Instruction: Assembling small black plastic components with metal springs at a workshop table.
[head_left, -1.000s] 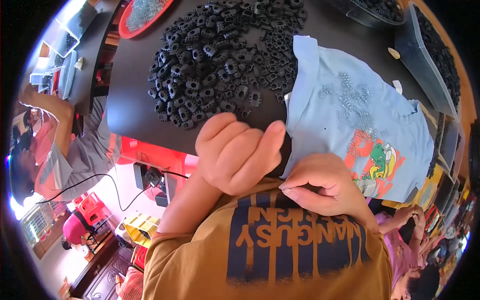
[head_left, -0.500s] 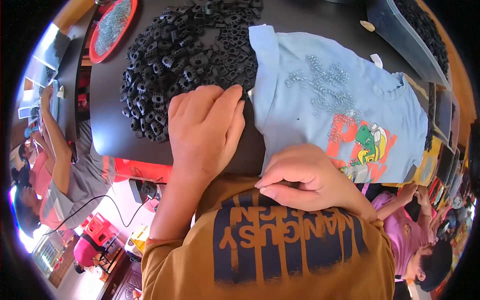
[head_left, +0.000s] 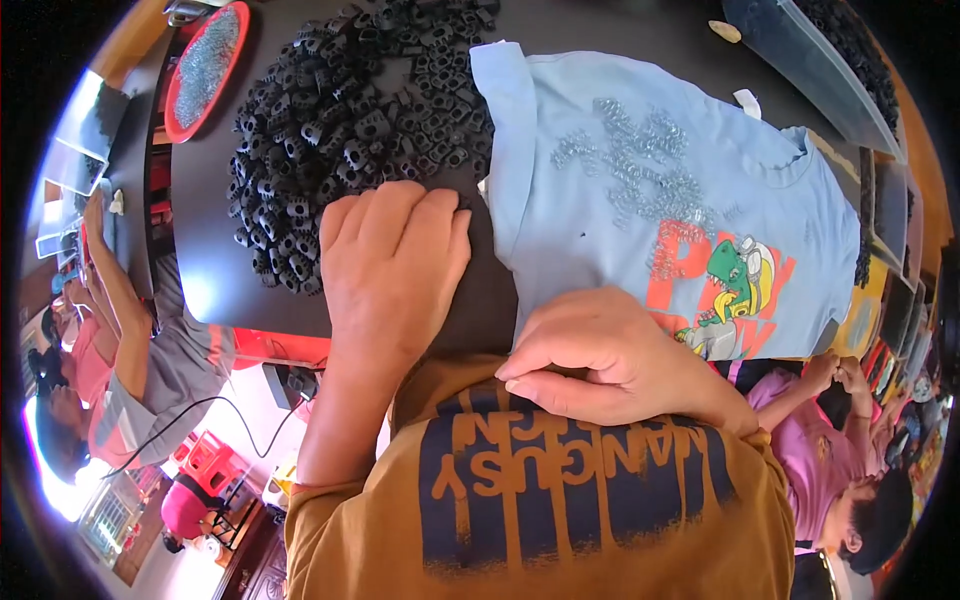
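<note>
While flattening since a second ago, left hand (head_left: pixel 392 262) spreading beside black parts (head_left: pixel 340 130), right hand (head_left: pixel 610 355) curling, grip contents hidden.

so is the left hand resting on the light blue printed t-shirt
No, the left hand lies flat on the dark tabletop, beside the light blue printed t-shirt.

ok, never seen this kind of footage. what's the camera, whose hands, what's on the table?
It is a fisheye camera worn on a person's head, looking down, so straight edges bend. No machine: two bare hands. The left hand lies flat on the dark table, its fingertips at the edge of a heap of small black plastic parts. The right hand is curled at the table's near edge, beside a light blue T-shirt spread flat with small metal springs on it. A red tray sits far left. Whether either hand holds anything cannot be seen.
</note>
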